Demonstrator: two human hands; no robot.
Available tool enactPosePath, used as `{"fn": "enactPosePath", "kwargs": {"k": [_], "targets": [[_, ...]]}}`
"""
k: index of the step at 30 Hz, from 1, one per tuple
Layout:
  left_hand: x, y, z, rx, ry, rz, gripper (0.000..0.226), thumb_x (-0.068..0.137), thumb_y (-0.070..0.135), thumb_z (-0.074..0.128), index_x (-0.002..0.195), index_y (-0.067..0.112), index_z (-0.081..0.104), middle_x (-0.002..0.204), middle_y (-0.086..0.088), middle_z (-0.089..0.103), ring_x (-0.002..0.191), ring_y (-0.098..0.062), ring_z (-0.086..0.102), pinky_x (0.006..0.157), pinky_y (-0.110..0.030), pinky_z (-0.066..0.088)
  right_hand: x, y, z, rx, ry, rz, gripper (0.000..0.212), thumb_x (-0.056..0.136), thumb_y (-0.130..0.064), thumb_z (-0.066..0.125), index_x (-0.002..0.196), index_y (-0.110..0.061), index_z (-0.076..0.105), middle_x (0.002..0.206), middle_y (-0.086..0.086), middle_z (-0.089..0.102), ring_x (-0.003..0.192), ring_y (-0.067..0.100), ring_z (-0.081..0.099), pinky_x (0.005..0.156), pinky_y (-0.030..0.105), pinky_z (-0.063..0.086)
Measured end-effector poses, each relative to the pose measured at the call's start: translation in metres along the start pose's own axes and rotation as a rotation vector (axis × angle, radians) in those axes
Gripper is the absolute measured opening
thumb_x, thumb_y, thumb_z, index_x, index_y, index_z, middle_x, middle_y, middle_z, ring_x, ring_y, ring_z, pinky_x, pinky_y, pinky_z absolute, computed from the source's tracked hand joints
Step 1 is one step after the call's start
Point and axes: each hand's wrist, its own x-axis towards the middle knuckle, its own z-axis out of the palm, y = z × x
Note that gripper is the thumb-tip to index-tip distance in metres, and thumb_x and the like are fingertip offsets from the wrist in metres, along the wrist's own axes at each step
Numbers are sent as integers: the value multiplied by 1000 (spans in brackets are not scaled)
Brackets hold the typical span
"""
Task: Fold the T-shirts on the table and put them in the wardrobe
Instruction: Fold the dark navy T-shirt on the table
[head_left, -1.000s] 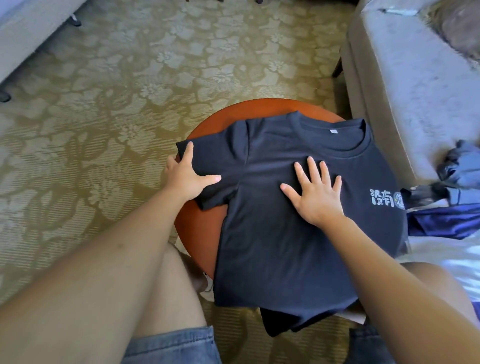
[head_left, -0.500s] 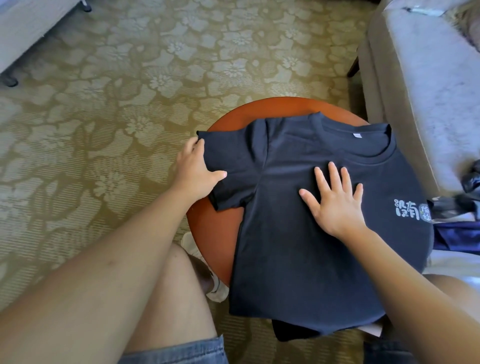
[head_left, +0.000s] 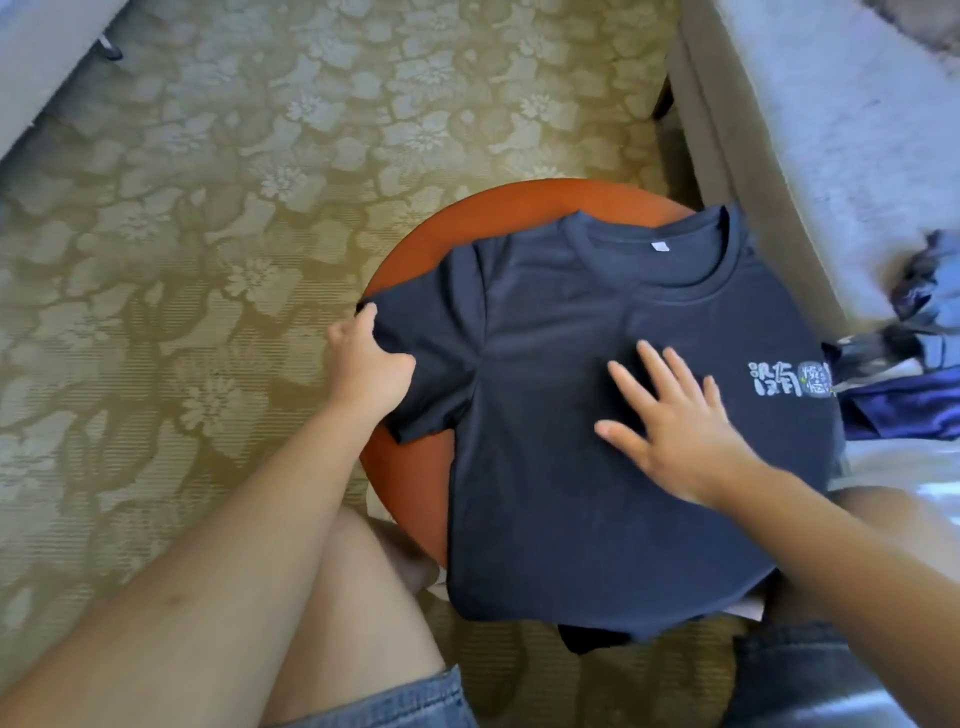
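Observation:
A dark navy T-shirt (head_left: 571, 467) with a white printed logo lies spread over a small round orange-brown table (head_left: 415, 260), collar away from me, its hem hanging over the near edge. My left hand (head_left: 366, 364) grips the edge of the shirt's left sleeve, thumb on top of the cloth. Flat on the shirt's chest lies my right hand (head_left: 670, 421), fingers spread and straight. The shirt's right sleeve is out of sight beyond the table's right side.
A pale grey sofa (head_left: 831, 130) stands at the right, with a heap of blue and grey clothes (head_left: 914, 364) beside the table. Patterned gold carpet (head_left: 182, 260) covers the floor to the left. My bare knees and denim shorts (head_left: 389, 701) sit close under the table's near edge.
My left hand has gone from resting beside the sleeve to gripping its edge. The right hand stays flat on the chest. The camera has shifted, so the table sits further right.

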Motion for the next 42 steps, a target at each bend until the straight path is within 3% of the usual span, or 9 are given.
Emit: {"fn": "enactPosePath", "kwargs": {"k": [4, 13, 16, 24, 30, 35, 37, 39, 42], "targets": [[1, -1, -7, -192, 21, -100, 67, 85, 4, 68, 145, 22, 44, 149, -5, 36, 126, -22, 48, 91, -25, 40, 2, -3, 16, -53, 29, 19, 93, 71, -73, -15, 155, -33, -5, 161, -1, -20, 148, 26, -18, 117, 56, 0], [18, -19, -43, -383, 88, -254, 59, 87, -6, 60, 141, 15, 49, 146, -7, 47, 130, -24, 48, 94, -27, 38, 32, -43, 13, -56, 51, -57, 112, 57, -77, -39, 154, -33, -6, 162, 2, -18, 148, 29, -17, 116, 59, 0], [22, -22, -55, -260, 101, -171, 69, 91, -2, 56, 152, 19, 32, 153, -2, 36, 118, -18, 54, 85, -22, 42, 40, -61, 11, -58, 36, -86, 101, 66, -79, -24, 154, -33, -8, 162, 2, -19, 148, 29, -19, 116, 59, 0], [16, 8, -77, 220, 46, 15, 89, 89, 1, 55, 157, 20, 1, 163, 2, -1, 147, -26, 19, 102, -33, 35, 61, -69, -25, 93, -27, -23, 77, 93, -70, 29, 155, -35, 0, 162, -1, -17, 149, 24, -17, 116, 57, -6], [2, 45, -53, 435, -14, 194, 90, 83, -3, 48, 156, 20, 2, 163, 7, -8, 128, -31, 47, 76, -31, 44, 40, -29, -17, 131, -40, 59, 80, 92, -68, 36, 156, -33, 2, 162, -1, -18, 148, 22, -18, 119, 54, -3], [-22, 73, -11, 330, -151, 394, 89, 87, 11, 59, 155, 36, 6, 161, 10, -2, 115, -27, 57, 95, -38, 49, 33, -23, 4, 70, 80, 19, 76, 93, -69, 22, 156, -32, 0, 162, 0, -16, 148, 24, -18, 119, 55, -4], [-33, 75, 1, 120, 10, 522, 74, 91, 19, 59, 153, 36, 22, 155, 3, 17, 101, -23, 61, 96, -37, 48, 34, -23, 7, 48, 105, 16, 75, 94, -69, 19, 156, -31, 0, 163, 1, -15, 149, 24, -17, 119, 55, -3], [-38, 65, 16, 111, 131, 490, 63, 95, 23, 55, 152, 27, 29, 150, -2, 25, 120, -27, 50, 104, -37, 41, 35, -23, 9, 47, 114, 14, 75, 94, -69, 18, 156, -31, 0, 163, 1, -14, 149, 25, -16, 119, 55, -3], [-47, 34, 41, 551, -83, 298, 75, 98, 46, 45, 156, 21, 5, 163, -7, -1, 149, -30, 5, 119, -45, 15, 36, -23, 11, 40, 132, 4, 75, 93, -69, 18, 156, -31, 1, 163, 2, -13, 149, 25, -15, 119, 55, -3]]}}
